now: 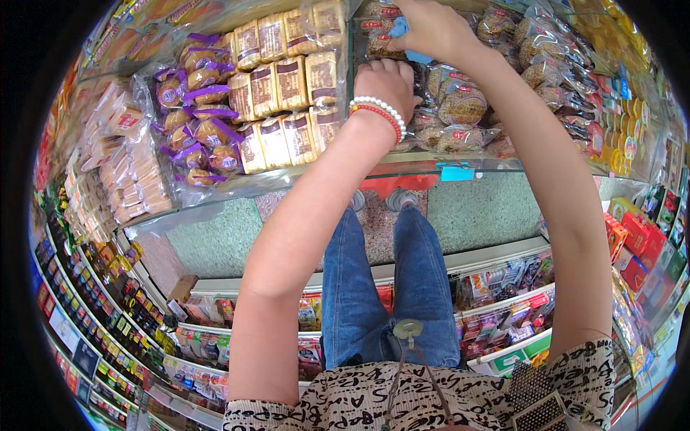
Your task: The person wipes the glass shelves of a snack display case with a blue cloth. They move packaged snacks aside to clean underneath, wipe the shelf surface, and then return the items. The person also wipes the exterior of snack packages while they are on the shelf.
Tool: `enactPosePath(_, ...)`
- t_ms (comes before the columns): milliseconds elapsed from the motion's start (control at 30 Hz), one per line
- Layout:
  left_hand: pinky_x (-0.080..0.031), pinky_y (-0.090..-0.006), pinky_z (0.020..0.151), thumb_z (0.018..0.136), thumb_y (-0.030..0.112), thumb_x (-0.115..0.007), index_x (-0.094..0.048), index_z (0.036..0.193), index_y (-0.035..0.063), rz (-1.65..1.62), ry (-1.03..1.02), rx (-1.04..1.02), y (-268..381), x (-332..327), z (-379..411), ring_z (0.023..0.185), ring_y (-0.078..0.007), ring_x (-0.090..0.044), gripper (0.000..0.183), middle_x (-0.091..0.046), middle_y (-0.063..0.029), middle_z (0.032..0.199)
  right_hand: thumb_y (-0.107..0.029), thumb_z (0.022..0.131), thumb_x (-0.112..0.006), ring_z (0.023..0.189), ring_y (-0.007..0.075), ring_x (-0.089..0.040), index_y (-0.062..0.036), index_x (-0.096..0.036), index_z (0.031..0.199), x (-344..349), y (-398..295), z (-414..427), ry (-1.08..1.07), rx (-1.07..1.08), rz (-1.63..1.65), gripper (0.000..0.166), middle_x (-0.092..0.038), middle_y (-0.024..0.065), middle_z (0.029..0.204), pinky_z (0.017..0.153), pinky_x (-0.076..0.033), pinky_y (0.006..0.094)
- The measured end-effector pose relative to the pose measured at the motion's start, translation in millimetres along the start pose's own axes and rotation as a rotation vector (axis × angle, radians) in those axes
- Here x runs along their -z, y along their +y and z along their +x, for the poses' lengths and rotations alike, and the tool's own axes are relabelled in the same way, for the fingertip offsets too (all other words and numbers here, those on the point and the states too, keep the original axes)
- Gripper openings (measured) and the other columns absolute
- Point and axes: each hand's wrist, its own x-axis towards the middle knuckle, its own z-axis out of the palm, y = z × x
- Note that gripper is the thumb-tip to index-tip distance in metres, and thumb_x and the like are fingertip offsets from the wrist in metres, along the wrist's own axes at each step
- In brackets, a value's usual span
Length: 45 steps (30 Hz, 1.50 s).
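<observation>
My right hand (pixel 431 27) is at the top of the view and grips a crumpled blue cloth (pixel 399 27), part of which shows below the palm. Beside it, my left hand (pixel 385 81), with white and red bead bracelets at the wrist, reaches into the same glass-sided compartment. Its fingertips are bent down and partly hidden, so whether it holds anything is unclear. Clear-wrapped, seed-covered round pastries (pixel 462 105) lie to the right of the left hand. More wrapped pastries (pixel 380 40) are just beyond it.
Left of the glass divider (pixel 349 48) stand rows of wrapped rectangular pastries (pixel 291 83) and purple-edged packets of buns (pixel 205 132). A blue tag (pixel 457 172) sits on the front glass edge. Shelves of packaged goods (pixel 504 285) run behind my legs. Small yellow-lidded cups (pixel 628 134) stand at right.
</observation>
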Motion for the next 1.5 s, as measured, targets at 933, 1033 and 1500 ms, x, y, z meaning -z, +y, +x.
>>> enactPosePath(933, -0.029, -0.0442, 0.11, 0.094, 0.031, -0.046, -0.025, 0.146, -0.0013, 0.192, -0.07, 0.007, -4.8, 1.2, 6.7, 0.138, -0.0323, -0.031, 0.064, -0.027, -0.0192, 0.152, -0.012, 0.077, -0.067, 0.103, 0.0258, -0.061, -0.0098, -0.059, 0.118, 74.3, 11.8, -93.1, 0.522, 0.15, 0.159, 0.041, -0.061, 0.0125, 0.113, 0.088, -0.048, 0.0336)
enactPosePath(1033, -0.029, -0.0425, 0.111, 0.09, 0.033, -0.055, -0.031, 0.142, -0.0038, 0.147, 0.037, -0.035, -7.7, 8.6, 3.9, 0.136, -0.0322, -0.035, 0.068, -0.033, -0.0207, 0.148, -0.018, 0.08, -0.072, 0.114, 0.0254, -0.056, -0.013, -0.054, 0.13, 88.2, 71.4, -146.5, 0.484, 0.003, 0.006, 0.053, -0.058, 0.0108, 0.123, 0.097, -0.041, 0.0331)
enactPosePath(1500, -0.038, -0.0417, 0.104, 0.087, 0.022, -0.064, -0.037, 0.138, 0.0004, -0.658, 0.265, -0.061, 31.4, 45.5, -14.6, 0.124, -0.041, -0.044, 0.062, -0.042, -0.0226, 0.138, -0.016, 0.073, -0.073, 0.1, 0.0325, -0.06, -0.0143, -0.055, 0.12, 66.9, 101.9, -208.5, 0.187, -0.197, -0.005, 0.05, -0.057, 0.007, 0.118, 0.08, -0.05, 0.0373)
